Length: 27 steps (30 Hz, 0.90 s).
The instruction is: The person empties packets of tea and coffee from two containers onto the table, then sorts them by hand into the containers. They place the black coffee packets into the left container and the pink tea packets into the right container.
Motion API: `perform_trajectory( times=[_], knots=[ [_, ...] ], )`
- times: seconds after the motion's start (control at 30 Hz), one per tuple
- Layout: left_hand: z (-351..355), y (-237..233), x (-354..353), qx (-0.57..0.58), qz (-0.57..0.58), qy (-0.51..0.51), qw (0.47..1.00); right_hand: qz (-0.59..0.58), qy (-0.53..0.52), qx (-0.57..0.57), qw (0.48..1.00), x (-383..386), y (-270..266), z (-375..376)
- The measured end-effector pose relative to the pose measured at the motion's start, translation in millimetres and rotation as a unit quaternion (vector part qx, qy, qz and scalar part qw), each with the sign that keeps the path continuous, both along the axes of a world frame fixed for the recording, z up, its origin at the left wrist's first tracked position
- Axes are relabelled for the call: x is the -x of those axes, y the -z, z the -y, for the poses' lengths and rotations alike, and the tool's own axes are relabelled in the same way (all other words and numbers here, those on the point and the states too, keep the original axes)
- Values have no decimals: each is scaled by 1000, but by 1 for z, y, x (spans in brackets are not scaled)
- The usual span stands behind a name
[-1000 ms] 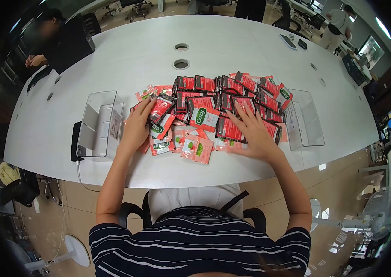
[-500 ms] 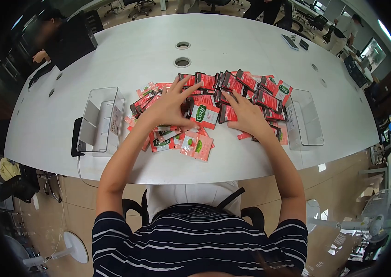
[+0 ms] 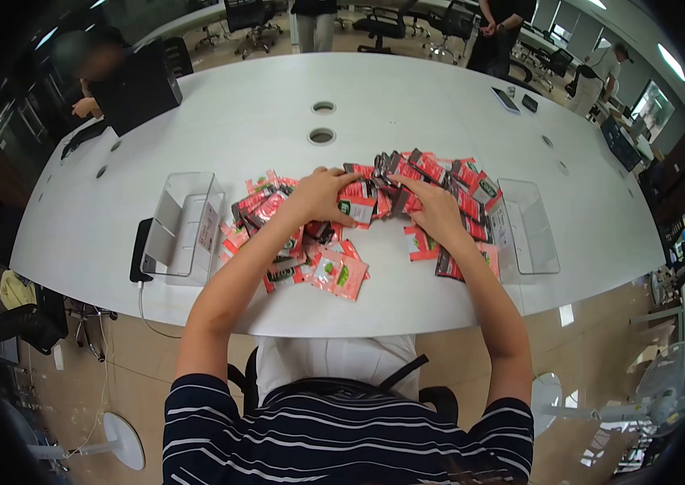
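Touching red pkts (image 3: 361, 212) mid-heap, left hand (image 3: 316, 198) had thumb & fingers spread apart; right hand (image 3: 437, 213) sat opposite, index out over the pkts, thumb apart from it. Couldn't tell if either had a firm grip. These pkts lay btwn the hands, w/ more of the same heaped left & right. Pink pkt w/ green print (image 3: 342, 276) lay on near side, left of ctr. Clear left bin (image 3: 187, 233) & clear right bin (image 3: 530, 230) flanked the heap. Black device (image 3: 140, 252) w/ cord (image 3: 141, 301) was beside left bin. Farther on white table (image 3: 237, 129): phone (image 3: 506, 99) far right, black box (image 3: 136, 97) far left.
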<state>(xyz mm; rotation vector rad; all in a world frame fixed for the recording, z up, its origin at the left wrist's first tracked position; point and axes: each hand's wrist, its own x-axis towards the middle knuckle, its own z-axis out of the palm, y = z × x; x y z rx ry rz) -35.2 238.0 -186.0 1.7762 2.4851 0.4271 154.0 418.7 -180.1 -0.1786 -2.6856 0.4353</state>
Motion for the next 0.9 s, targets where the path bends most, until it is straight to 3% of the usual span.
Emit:
perform_trajectory(
  times=[0.1, 0.2, 0.23, 0.33, 0.5, 0.63, 0.73, 0.9],
  knots=[
    [4, -5, -3, -17, 10, -1, 1000, 9, 8, 84, 996, 0, -7, -1],
    [9, -12, -10, -36, 29, -37, 998, -66, 10, 190, 979, 8, -1, -14],
    [9, -3, -7, -101, 5, -27, 994, -107, -9, 250, 962, 9, 0, -18],
    [14, -7, -1, -138, 73, -89, 984, -157, -26, 315, 936, 10, -7, -30],
    [20, -5, 6, -228, 158, -95, 956, -232, 26, 254, 939, -3, -25, -54],
    [26, -15, 14, -333, 246, -80, 907, -136, 146, -34, 979, -22, -43, -54],
    [35, -29, 18, -376, 292, -80, 876, -43, 149, -109, 982, -23, -23, -63],
    [64, -31, 3, -436, 407, -117, 794, 69, 2, -2, 998, -26, 6, -75]
  ],
)
